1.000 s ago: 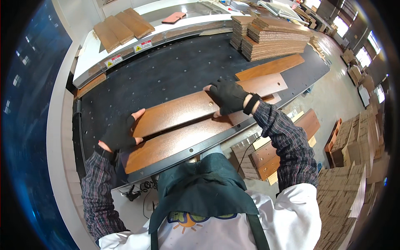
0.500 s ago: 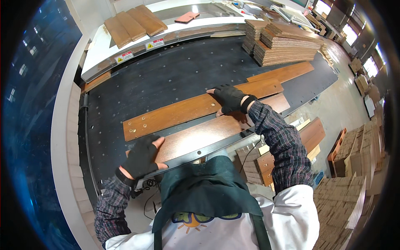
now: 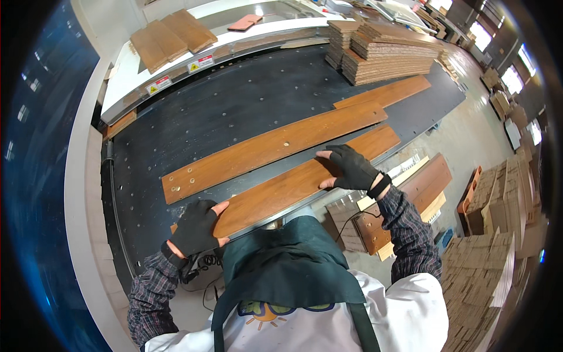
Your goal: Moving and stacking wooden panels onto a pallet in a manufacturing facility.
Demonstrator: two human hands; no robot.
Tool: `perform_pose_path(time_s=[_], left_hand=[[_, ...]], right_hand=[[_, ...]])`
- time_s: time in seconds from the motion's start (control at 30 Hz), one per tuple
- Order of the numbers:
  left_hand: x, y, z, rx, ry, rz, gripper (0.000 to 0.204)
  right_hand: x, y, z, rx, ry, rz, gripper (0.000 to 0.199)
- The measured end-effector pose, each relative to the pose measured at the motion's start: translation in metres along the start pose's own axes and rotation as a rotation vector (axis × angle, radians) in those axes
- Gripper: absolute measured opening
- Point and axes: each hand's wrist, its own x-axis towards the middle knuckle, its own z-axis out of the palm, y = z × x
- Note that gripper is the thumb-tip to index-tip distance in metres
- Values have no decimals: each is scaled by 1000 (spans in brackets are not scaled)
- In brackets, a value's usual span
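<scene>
A brown wooden plank (image 3: 275,193) lies along the near edge of the black work table (image 3: 234,105). At its left end my left hand (image 3: 198,227), in a black fingerless glove, is closed with thumb and fingers on the plank's edges. My right hand (image 3: 350,170), gloved alike, spans the plank's right half, thumb on the near edge and fingers on the far one. Just beyond lies a second plank (image 3: 246,149) with several drilled holes, apart from both hands. Farther right, a third plank (image 3: 387,92) touches or nearly touches its far end.
Stacked boards (image 3: 387,61) stand at the table's far right. Across the back, a white-topped machine bed (image 3: 120,97) carries loose boards (image 3: 170,38) and a pink phone case (image 3: 245,22). More planks (image 3: 404,202) sit below the table's right edge, near cardboard stacks (image 3: 478,281).
My right hand has moved from the holed plank to the near plank and now grips it. The near plank appears tilted or shifted slightly. The whole view has shifted a little.
</scene>
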Motion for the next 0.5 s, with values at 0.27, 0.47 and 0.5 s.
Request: perform_pose_path(time_s=[0.27,0.47,0.5], left_hand=[[27,-19,-40,-163,-322,5,75],[35,-20,-52,-298,-430,-79,65],[39,-19,-55,-306,-443,-90,61]], right_hand=[[-28,-16,2,-84,208,-99,59],[-15,-7,-8,-158,209,-122,38],[-12,-2,-10,-156,219,-119,39]])
